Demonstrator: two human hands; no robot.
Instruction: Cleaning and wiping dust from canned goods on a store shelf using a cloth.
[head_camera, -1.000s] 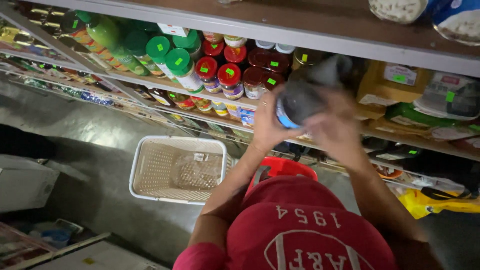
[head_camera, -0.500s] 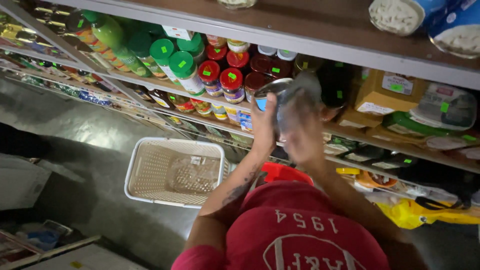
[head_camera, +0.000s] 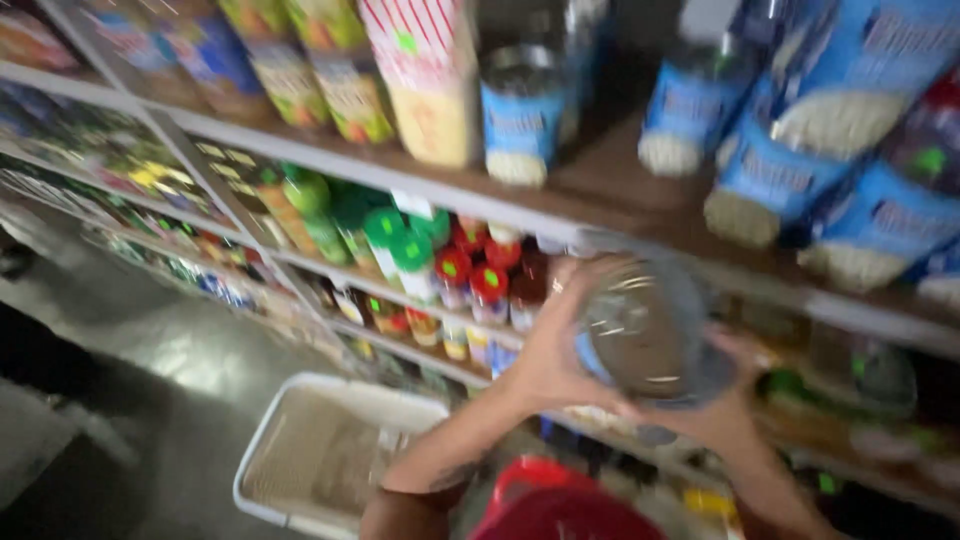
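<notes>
- Lifting is the big change: we've got the clear jar much higher than a second ago, up out of the row of bottles and now just under the front edge of the upper wooden shelf.
- Our view has swung up too. The blue-and-white bags and the blue-labelled jar on that upper shelf now fill the top of the picture, where before we only caught their bottoms.
- Judging from that, the jar looks on its way up to the upper shelf rather than the middle one. That's our guess, nothing more.
- Left hand: fingers curled around the jar's left side, thumb and fingers spread about as wide as the jar itself, firmly holding it.
- Right hand: cupped under and behind the jar's lower right, fingers wrapped on it. It's blurry, so we can't tell exactly how each finger sits.
- Jar itself is in mid-air, tipped so we look at its round end, in front of the middle shelf and touching no shelf.
- Green-capped bottles and red-capped bottles sit on the middle shelf just left of the jar.
- White basket stays on the floor below, near the bottom edge.
</notes>
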